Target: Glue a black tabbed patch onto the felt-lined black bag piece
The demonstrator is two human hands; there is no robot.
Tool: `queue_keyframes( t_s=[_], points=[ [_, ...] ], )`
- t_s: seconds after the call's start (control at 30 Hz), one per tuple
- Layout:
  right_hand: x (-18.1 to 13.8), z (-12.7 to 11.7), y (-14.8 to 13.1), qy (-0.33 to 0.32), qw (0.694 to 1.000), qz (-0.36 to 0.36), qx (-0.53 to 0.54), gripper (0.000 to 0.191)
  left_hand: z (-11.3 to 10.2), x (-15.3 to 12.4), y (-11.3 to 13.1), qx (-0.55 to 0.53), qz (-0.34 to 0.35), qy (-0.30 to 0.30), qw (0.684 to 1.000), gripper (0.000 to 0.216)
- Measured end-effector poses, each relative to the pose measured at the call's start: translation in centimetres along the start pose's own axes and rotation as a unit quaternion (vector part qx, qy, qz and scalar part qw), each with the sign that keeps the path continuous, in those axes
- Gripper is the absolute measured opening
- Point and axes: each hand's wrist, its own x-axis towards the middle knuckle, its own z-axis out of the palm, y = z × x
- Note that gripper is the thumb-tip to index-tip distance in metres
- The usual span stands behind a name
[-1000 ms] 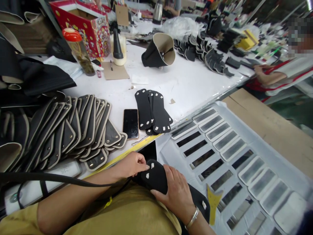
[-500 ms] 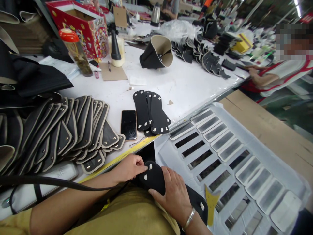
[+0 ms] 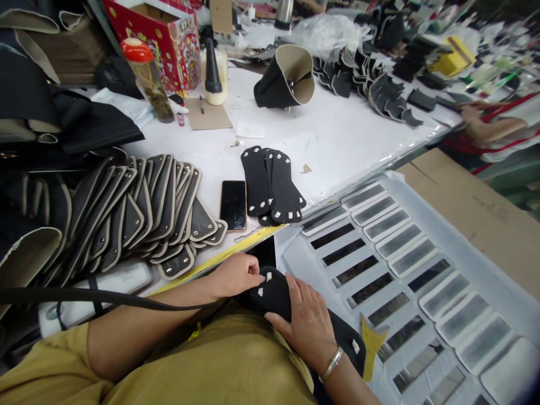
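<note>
A long black panel [image 3: 278, 301] with rounded ends and small white patches lies slanted across my lap. My right hand [image 3: 306, 315], a silver bangle at its wrist, grips the panel, thumb on one edge and fingers over the other. At the panel's upper end my left hand [image 3: 240, 274] is closed in a pinch beside two white patches; whatever its fingertips hold is hidden. On the table ahead, several similar black panels with white patches [image 3: 282, 188] lie in an overlapping pile, next to a phone [image 3: 233, 205].
Several pale-edged dark pieces with rivets [image 3: 143, 208] are heaped at left. A slotted tray with grey pads [image 3: 379, 219] stands at right, a yellow forked piece [image 3: 371, 346] by its near edge. Farther back are a red box [image 3: 185, 50], an orange-lidded bottle [image 3: 147, 81] and a co-worker's arm [image 3: 489, 126].
The camera view has turned slightly left, so everything sits farther right in the picture. Both hands keep nearly the same hold at the black panel.
</note>
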Motion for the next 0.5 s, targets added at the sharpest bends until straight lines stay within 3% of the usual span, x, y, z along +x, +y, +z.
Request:
queue_keyframes(
  t_s=[0.23,0.37,0.5],
  points=[
    [0.4,-0.4,-0.6,0.004,0.997,0.065,0.044,0.061,0.6,-0.1,-0.5,0.003,0.020,0.023,1.000,0.018],
    [1.3,-1.1,-0.8,-0.031,0.992,0.106,0.061,0.049,1.5,-0.1,-1.3,-0.101,-0.010,0.018,0.995,0.020],
    [2.3,-1.6,-0.7,-0.069,0.987,0.131,0.063,0.038,1.9,-0.1,-2.0,-0.197,-0.026,-0.033,0.980,0.034]
  ],
)
